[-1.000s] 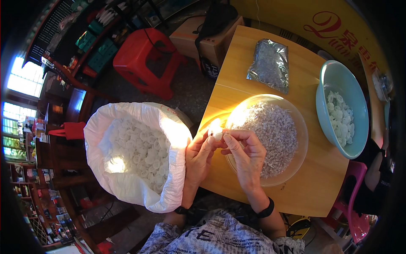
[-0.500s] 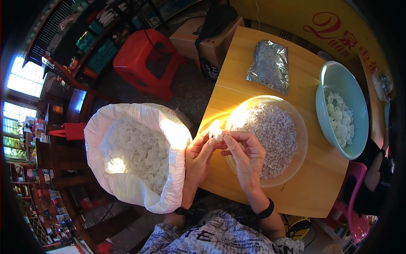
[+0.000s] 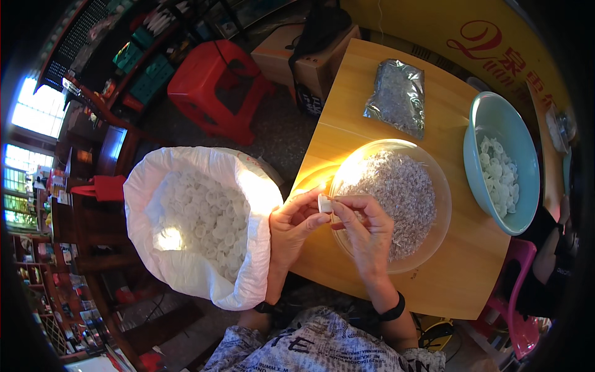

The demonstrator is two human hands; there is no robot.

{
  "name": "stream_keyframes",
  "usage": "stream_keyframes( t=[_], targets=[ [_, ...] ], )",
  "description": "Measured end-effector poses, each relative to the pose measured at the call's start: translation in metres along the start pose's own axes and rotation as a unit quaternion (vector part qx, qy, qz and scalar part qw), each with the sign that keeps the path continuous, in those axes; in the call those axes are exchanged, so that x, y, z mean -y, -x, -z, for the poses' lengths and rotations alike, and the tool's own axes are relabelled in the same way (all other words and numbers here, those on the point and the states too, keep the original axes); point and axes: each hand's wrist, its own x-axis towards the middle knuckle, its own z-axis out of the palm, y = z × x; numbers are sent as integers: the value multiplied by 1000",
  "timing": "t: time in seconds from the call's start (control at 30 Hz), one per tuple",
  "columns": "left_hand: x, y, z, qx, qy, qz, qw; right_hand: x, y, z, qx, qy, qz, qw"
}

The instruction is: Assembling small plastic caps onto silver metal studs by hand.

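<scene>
Between the thumb and fingers of my left hand (image 3: 290, 230) is a small white plastic cap (image 3: 324, 203), held over the table's left edge. My right hand (image 3: 370, 239) meets it from the right, thumb and forefinger pinched against the cap's side; whatever they grip is too small to make out. Just under my right hand stands a clear round bowl (image 3: 444, 230), heaped with tiny clear plastic pieces (image 3: 406, 201). Beside my left wrist, an open white sack (image 3: 257, 248) is filled with similar white caps (image 3: 211, 217).
A light blue basin (image 3: 528, 155) holding more white caps stands on the right of the wooden table (image 3: 462, 273). Behind the bowl lies a silver bag (image 3: 396, 99). A red stool (image 3: 198, 80) and a cardboard box (image 3: 273, 53) are beyond. Another person's arm (image 3: 548, 254) shows at far right.
The white cap has turned in my left fingers, its side now showing. My left fingers have opened out a little, and my right hand has shifted slightly to the right.
</scene>
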Motion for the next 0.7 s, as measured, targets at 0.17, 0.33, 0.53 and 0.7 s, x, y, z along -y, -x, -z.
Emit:
stream_keyframes(
  t=[0.17,0.33,0.53,0.7],
  targets=[
    [-6,5,-5,16,-10,36,999,11,7,11,25,23,-19,999],
    [-9,10,-17,55,-17,41,997,14,18,30,24,-6,-45,999],
    [-12,15,-26,102,-55,3,993,17,28,46,40,-4,-19,999],
    [-15,19,-34,109,-43,-4,993,22,33,50,50,-7,-19,999]
  ],
)
